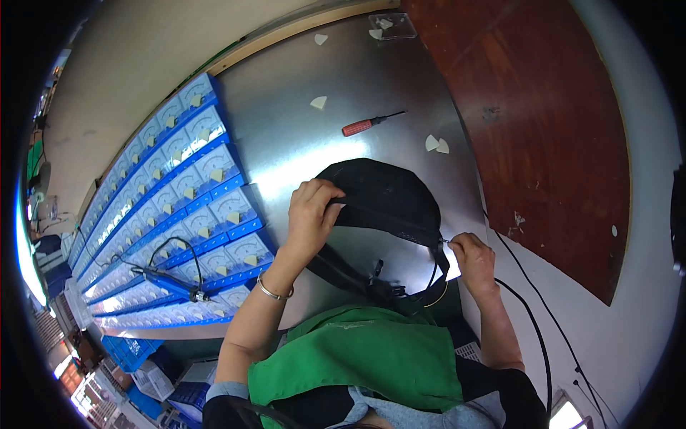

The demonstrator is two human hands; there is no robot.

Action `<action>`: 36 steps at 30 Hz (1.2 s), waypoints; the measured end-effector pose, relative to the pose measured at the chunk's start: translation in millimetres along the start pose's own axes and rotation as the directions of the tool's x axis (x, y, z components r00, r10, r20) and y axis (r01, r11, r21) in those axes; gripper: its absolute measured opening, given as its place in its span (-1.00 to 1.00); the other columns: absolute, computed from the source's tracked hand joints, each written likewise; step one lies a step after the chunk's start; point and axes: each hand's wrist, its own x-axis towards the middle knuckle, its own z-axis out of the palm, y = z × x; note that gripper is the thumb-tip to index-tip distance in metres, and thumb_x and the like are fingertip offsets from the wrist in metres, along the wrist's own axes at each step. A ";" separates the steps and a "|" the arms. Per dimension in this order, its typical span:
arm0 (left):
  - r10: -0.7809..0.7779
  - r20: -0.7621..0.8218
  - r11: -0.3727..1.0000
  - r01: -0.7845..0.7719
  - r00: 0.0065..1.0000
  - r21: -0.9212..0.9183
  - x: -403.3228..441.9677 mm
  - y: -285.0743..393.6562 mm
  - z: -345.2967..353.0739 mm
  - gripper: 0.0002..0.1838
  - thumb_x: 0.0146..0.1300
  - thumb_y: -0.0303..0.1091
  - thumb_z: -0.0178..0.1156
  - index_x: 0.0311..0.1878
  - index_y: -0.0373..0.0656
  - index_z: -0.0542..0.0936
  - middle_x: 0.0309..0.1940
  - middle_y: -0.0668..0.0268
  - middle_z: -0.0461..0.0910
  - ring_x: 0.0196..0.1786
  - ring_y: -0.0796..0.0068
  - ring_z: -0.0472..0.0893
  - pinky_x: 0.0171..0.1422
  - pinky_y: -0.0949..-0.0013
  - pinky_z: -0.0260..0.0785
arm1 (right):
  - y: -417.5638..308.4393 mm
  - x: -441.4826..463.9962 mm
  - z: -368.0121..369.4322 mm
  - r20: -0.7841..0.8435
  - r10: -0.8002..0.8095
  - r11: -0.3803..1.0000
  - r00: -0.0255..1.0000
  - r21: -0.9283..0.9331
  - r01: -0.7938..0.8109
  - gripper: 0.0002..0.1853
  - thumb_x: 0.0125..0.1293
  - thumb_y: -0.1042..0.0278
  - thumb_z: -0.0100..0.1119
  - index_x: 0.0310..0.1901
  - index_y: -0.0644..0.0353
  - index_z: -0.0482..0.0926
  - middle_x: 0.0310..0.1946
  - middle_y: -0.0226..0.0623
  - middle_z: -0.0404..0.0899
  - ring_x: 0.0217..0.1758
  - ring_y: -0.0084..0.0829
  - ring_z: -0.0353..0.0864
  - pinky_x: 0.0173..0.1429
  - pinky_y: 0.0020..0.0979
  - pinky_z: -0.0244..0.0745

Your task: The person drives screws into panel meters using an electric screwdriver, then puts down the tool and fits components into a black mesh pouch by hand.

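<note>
A black fabric bag (386,189) with a strap, resembling a waist bag, is held in front of me above the metal tabletop. My left hand (311,214) is closed on its left edge, thumb and fingers pinching the cloth. At the bag's right end, my right hand (473,263) is closed in a pinch beside the strap and a small bright white patch; what lies between its fingertips is too small to make out. A black buckle (379,286) and thin cables hang near the bag's lower side, close to my green apron (371,357).
Rows of blue-framed panel meters (204,193) fill the left side, with a blue electric screwdriver (168,282) lying on them. A red-handled screwdriver (361,127) and pale wedge-shaped pieces (319,103) lie on the metal tabletop (271,86). A clear tray (400,26) stands at the far end; a brown board (536,129) is on the right.
</note>
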 end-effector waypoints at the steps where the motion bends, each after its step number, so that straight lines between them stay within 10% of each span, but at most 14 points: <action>1: 0.016 0.029 1.000 -0.017 0.999 0.025 3.9 4.5 -6.1 -0.66 -0.03 -0.56 0.39 -0.13 -0.17 0.59 -0.14 0.19 0.57 -0.06 0.13 0.54 0.07 0.20 0.37 | -5.4 3.5 -5.9 0.009 0.008 1.000 1.000 0.007 -0.008 -0.87 0.26 0.30 0.31 -0.26 0.13 0.58 -0.31 -0.28 0.61 -0.28 -0.13 0.66 -0.20 -0.16 0.52; 5: 0.112 -0.019 0.992 -0.111 0.994 0.059 -9.0 31.0 -33.6 -0.58 -0.01 -0.54 0.41 -0.01 -0.21 0.58 -0.04 0.10 0.57 0.02 0.10 0.56 0.14 0.20 0.40 | -39.2 14.2 -21.5 -0.154 -0.126 0.976 0.980 0.160 0.151 -0.83 0.15 0.47 0.37 -0.22 0.18 0.61 -0.27 -0.22 0.55 -0.25 -0.14 0.63 -0.15 -0.22 0.55; 11: -0.237 -0.208 0.954 0.188 0.949 -0.232 -106.0 28.7 -39.2 -0.72 0.16 -0.57 0.32 -0.03 -0.27 0.60 -0.13 0.12 0.61 -0.11 0.24 0.62 -0.04 0.30 0.47 | -100.1 23.1 -4.2 -0.036 -0.413 0.786 0.910 0.491 0.376 -0.85 0.14 0.53 0.35 -0.24 0.19 0.64 -0.26 -0.24 0.56 -0.24 -0.18 0.64 -0.16 -0.25 0.58; 18: -0.426 -0.073 0.876 0.391 0.902 -0.283 -194.2 47.2 -52.6 -0.87 0.28 -0.56 0.24 -0.11 -0.27 0.62 -0.34 0.23 0.67 -0.29 0.43 0.64 -0.15 0.40 0.46 | -168.6 30.3 60.0 0.120 -0.866 0.492 0.485 0.372 0.787 -0.87 0.09 0.53 0.19 -0.31 0.15 0.66 -0.15 -0.26 0.54 -0.03 -0.18 0.57 -0.06 -0.21 0.56; 25: -0.458 -0.065 0.873 0.435 0.887 -0.222 -257.4 50.6 -72.1 -0.86 0.24 -0.60 0.24 -0.14 -0.26 0.64 -0.36 0.20 0.63 -0.32 0.33 0.66 -0.22 0.38 0.48 | -195.0 53.6 77.2 0.491 -0.865 0.232 0.098 0.220 0.948 -0.94 0.05 0.50 0.21 -0.46 0.17 0.67 -0.23 -0.22 0.57 -0.02 -0.16 0.56 -0.09 -0.19 0.57; 36: -0.515 -0.048 0.828 0.483 0.856 -0.284 -306.6 38.5 -80.6 -0.89 0.27 -0.60 0.22 -0.14 -0.31 0.63 -0.32 0.22 0.65 -0.27 0.45 0.64 -0.13 0.43 0.48 | -166.2 21.5 60.4 0.741 -0.625 0.216 0.246 -0.138 0.967 -0.73 0.04 0.45 0.33 -0.16 0.08 0.70 -0.10 -0.23 0.48 0.05 -0.16 0.54 0.03 -0.21 0.48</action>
